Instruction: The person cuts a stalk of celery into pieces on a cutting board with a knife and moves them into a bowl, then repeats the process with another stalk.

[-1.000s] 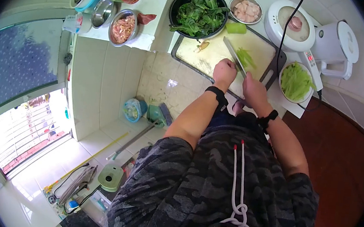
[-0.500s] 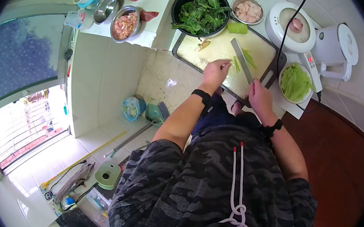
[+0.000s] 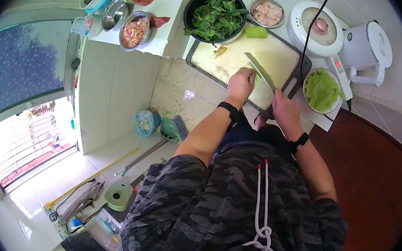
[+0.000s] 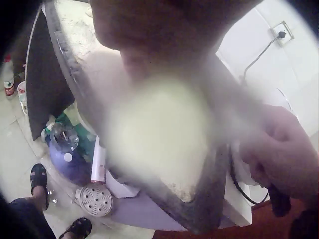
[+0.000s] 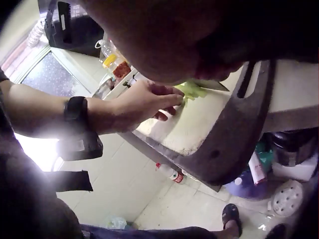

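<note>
A pale cutting board [image 3: 227, 59] in a dark tray lies on the counter. My left hand [image 3: 241, 83] presses curled fingertips onto green vegetable strips [image 5: 192, 89] on the board, seen from the side in the right wrist view as my left hand [image 5: 149, 102]. My right hand [image 3: 283, 107] grips the dark handle [image 4: 279, 201] of a cleaver. Its blade [image 3: 260, 70] slants across the board right beside the left fingers. A thick green stem chunk [image 3: 255, 32] rests at the board's far edge. The left wrist view is mostly blurred.
A black pan of leafy greens [image 3: 216, 17] and a steel bowl of pale meat [image 3: 267, 12] stand behind the board. A bowl of cut greens [image 3: 321, 90], a white cooker [image 3: 317, 29] and a kettle [image 3: 368, 45] are at the right. More bowls [image 3: 135, 30] sit at the left.
Half a second ago the left hand was further left, apart from the blade. It has come back onto the green strips beside the cleaver, and the blade has moved in to them.
</note>
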